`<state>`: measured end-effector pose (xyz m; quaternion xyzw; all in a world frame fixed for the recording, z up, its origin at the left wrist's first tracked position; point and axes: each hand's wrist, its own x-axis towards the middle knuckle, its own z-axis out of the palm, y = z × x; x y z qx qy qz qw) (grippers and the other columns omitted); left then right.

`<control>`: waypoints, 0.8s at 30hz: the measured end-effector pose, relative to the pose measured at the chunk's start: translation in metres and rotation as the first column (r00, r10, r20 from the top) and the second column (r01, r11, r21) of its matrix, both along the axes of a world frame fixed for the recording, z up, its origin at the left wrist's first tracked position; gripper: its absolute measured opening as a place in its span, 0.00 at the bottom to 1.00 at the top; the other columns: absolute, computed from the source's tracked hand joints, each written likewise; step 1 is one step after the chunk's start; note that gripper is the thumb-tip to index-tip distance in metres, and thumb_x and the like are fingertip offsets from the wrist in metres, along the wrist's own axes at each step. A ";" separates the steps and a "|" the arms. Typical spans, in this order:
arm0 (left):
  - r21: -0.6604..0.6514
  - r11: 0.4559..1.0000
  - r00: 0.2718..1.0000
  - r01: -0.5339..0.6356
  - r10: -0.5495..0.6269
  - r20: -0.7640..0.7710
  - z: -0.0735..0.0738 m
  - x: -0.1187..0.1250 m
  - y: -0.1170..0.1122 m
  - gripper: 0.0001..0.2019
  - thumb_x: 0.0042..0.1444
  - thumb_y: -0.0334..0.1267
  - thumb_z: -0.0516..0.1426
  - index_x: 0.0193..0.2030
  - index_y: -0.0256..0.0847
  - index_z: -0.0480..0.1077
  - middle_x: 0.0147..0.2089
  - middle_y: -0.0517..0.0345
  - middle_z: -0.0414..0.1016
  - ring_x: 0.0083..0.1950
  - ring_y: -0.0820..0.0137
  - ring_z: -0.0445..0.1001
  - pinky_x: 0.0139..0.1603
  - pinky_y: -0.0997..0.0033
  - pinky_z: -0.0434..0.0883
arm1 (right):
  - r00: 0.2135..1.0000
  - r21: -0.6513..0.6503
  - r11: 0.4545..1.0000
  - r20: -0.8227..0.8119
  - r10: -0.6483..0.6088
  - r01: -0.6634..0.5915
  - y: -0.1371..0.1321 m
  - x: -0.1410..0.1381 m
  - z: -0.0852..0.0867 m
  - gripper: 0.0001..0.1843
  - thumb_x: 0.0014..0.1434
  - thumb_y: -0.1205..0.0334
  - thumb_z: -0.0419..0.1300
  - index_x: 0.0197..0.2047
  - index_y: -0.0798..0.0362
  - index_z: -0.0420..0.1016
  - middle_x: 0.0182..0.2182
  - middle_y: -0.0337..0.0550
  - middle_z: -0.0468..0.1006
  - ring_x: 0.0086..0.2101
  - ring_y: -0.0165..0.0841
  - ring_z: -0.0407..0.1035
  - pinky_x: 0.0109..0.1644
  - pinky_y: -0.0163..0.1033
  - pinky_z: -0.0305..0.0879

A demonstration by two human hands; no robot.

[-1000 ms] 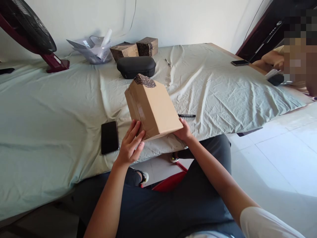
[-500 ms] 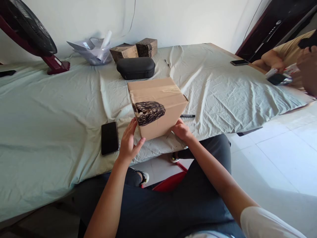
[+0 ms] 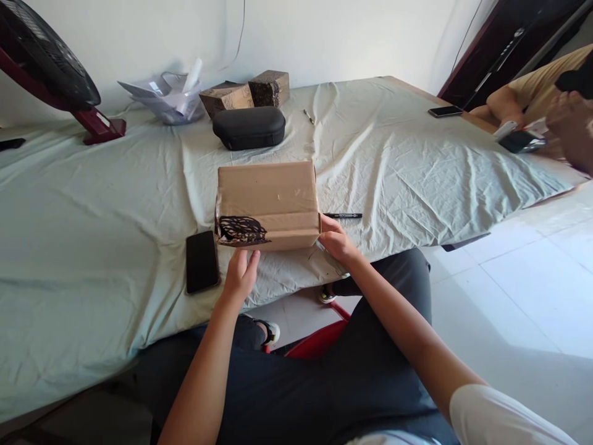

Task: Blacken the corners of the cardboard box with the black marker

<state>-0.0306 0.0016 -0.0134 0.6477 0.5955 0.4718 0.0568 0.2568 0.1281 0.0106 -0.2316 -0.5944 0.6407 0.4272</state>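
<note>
A brown cardboard box (image 3: 273,191) is held between my two hands over the front part of the cloth-covered table (image 3: 115,247). Black scribbled marks cover its lower left corner. My left hand (image 3: 241,272) grips it from below at the near left edge, fingertips hidden under the box. At the lower right end, my right hand (image 3: 336,240) holds the box's side, its fingers partly hidden. A black marker (image 3: 345,216) lies on the cloth just beyond my right hand. Left of the box rests a dark smartphone (image 3: 202,262).
Behind the box sit a black hard case (image 3: 249,128), two scribbled cardboard boxes (image 3: 269,88) and a clear plastic basket (image 3: 171,105). A fan (image 3: 99,127) stands at far left. A pen (image 3: 309,116) and another phone (image 3: 445,111) lie farther back. Another person's hands (image 3: 567,114) are at right.
The box has been turned in my hands, so its edges now run nearly level and its scribbled patch sits lower left. My left hand has slid beneath its near edge.
</note>
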 end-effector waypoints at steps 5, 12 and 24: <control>0.010 1.000 1.000 -0.019 0.019 -0.002 -0.002 0.000 0.002 0.20 0.77 0.53 0.54 0.63 0.45 0.77 0.58 0.41 0.86 0.61 0.49 0.86 0.62 0.45 0.82 | 0.977 -0.065 0.997 -0.213 0.027 -0.042 0.001 0.000 -0.007 0.34 0.52 0.61 0.65 0.62 0.30 0.87 0.83 0.26 0.61 0.84 0.46 0.45 0.82 0.60 0.58; 0.029 0.999 1.000 -0.019 0.019 -0.009 -0.001 0.001 0.002 0.21 0.78 0.53 0.53 0.65 0.46 0.76 0.59 0.41 0.86 0.63 0.50 0.85 0.63 0.45 0.83 | 0.994 -0.105 0.994 -0.109 -0.013 0.001 -0.001 0.002 0.001 0.33 0.52 0.55 0.68 0.63 0.34 0.87 0.82 0.31 0.63 0.84 0.49 0.46 0.81 0.63 0.61; 0.012 1.000 0.999 -0.028 0.028 0.026 -0.002 0.001 0.001 0.21 0.77 0.54 0.53 0.63 0.47 0.77 0.57 0.42 0.86 0.63 0.48 0.84 0.64 0.44 0.82 | 0.990 -0.108 0.994 -0.143 0.005 -0.020 -0.002 0.003 0.007 0.28 0.56 0.52 0.75 0.60 0.37 0.89 0.82 0.34 0.62 0.83 0.52 0.51 0.79 0.60 0.66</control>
